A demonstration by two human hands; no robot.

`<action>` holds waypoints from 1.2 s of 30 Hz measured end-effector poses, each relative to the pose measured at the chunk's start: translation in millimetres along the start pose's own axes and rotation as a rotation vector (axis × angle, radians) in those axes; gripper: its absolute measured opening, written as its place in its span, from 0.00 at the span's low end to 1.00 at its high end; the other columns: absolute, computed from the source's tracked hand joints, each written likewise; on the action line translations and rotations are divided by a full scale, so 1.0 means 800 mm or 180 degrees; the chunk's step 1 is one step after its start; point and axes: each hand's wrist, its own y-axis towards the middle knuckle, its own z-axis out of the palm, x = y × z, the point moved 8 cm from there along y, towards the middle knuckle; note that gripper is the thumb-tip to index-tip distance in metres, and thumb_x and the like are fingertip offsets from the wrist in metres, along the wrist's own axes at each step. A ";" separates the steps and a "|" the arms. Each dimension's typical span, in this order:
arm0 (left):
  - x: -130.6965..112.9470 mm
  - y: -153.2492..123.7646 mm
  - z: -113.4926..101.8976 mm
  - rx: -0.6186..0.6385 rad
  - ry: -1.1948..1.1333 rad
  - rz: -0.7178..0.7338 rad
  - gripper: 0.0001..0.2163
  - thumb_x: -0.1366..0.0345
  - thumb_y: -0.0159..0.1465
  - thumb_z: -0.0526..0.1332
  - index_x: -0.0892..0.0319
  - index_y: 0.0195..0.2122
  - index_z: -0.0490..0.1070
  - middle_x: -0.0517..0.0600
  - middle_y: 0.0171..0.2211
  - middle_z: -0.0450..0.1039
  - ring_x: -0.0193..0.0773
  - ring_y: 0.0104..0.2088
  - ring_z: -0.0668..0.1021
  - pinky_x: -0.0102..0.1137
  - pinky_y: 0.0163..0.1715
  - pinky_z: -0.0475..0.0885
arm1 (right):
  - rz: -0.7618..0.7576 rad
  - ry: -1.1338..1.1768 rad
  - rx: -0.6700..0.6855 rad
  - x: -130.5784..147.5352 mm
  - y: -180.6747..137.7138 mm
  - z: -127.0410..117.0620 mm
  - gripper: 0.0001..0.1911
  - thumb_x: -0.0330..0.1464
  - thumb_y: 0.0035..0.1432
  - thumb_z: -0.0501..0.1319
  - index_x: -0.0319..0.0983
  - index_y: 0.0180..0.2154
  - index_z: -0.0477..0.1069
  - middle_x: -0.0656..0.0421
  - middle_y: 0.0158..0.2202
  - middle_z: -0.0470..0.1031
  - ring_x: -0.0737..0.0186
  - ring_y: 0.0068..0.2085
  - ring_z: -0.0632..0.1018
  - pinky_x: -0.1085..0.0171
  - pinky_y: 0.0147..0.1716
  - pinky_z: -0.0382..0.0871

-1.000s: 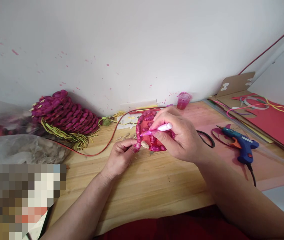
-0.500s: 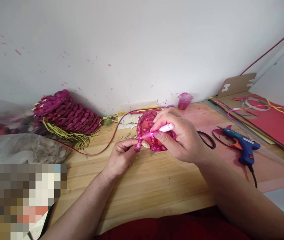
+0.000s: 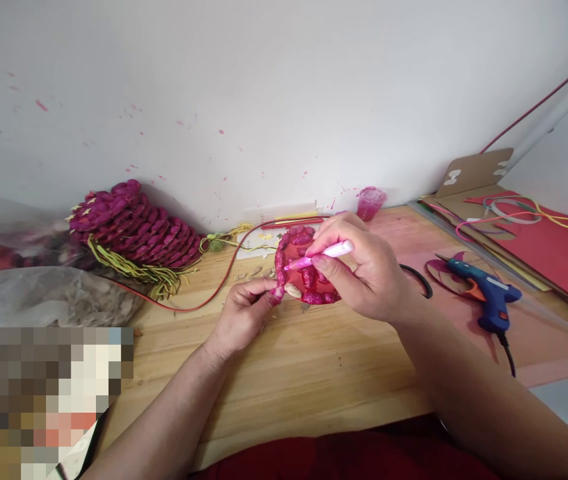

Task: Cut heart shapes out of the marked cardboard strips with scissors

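Note:
My right hand (image 3: 359,270) grips a thin pink and white brush or pen (image 3: 321,255), its pink tip pointing left over a red round craft piece (image 3: 300,267) studded with magenta shell-like bits. My left hand (image 3: 244,313) pinches the lower left rim of that piece, fingertips stained pink. One unpainted beige shell (image 3: 293,290) sits on the piece near my left fingertips. The piece rests on the wooden table (image 3: 314,360), partly hidden behind my right hand.
A pile of magenta petal shapes with yellow-green strings (image 3: 137,233) lies at the back left. A red wire (image 3: 214,287) curves across the table. A pink cup (image 3: 369,203) stands by the wall. A blue glue gun (image 3: 484,290), black loop, red sheets and plastic bags (image 3: 39,300) surround the area.
My right hand has lifted the brush tip slightly up and away from the piece's rim. My left hand keeps its pinch in the same place.

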 end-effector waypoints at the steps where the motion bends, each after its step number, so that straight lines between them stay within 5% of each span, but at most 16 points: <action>1: 0.000 0.000 0.000 0.0011 0.0015 0.0006 0.11 0.54 0.57 0.73 0.56 0.31 0.84 0.47 0.27 0.79 0.33 0.29 0.72 0.29 0.34 0.66 | -0.0005 -0.0015 0.0025 0.001 0.000 0.001 0.02 0.30 0.66 0.60 0.42 0.38 0.70 0.56 0.35 0.76 0.54 0.41 0.75 0.52 0.44 0.68; 21: 0.007 -0.002 -0.005 -0.0197 0.0199 -0.0321 0.16 0.50 0.56 0.71 0.60 0.30 0.81 0.45 0.22 0.71 0.29 0.21 0.63 0.28 0.24 0.59 | -0.0008 0.0034 0.0186 0.006 -0.001 0.012 0.04 0.30 0.66 0.61 0.42 0.36 0.70 0.57 0.35 0.76 0.54 0.41 0.76 0.52 0.44 0.68; 36: 0.004 -0.002 -0.008 -0.0250 0.0552 -0.0204 0.15 0.51 0.60 0.67 0.60 0.30 0.80 0.47 0.22 0.72 0.31 0.21 0.66 0.28 0.22 0.61 | 0.0098 -0.0176 0.0194 -0.001 -0.002 0.012 0.03 0.29 0.65 0.61 0.42 0.36 0.70 0.58 0.33 0.76 0.55 0.40 0.75 0.52 0.44 0.66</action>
